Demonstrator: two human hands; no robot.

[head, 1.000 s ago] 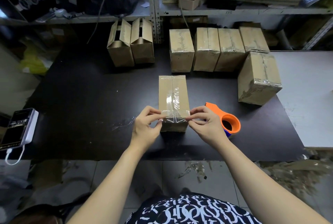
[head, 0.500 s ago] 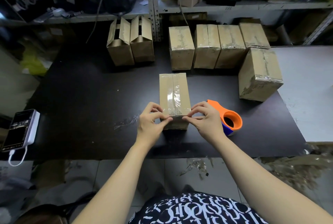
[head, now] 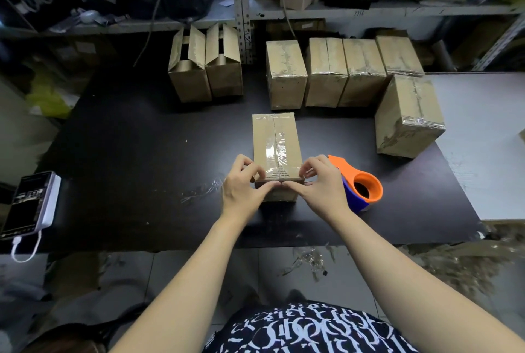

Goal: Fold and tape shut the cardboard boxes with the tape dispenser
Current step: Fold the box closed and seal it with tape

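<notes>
1. Left hand and right hand pinch the near top edge of the cardboard box. The thumbs meet on its near face, and the fingers curl over the tape end.
2. Rubbing outward from the seam should flatten the wrinkles.
3. The box lies mid-worktop, with the tape dispenser just to its right.
4. Far side: open boxes on the left and taped boxes on the right, under a cluttered shelf.

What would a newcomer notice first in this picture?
The left hand and the right hand pinch the taped near end of the cardboard box at the middle of the dark table. The orange tape dispenser lies just right of it, and taped boxes stand behind.
</notes>
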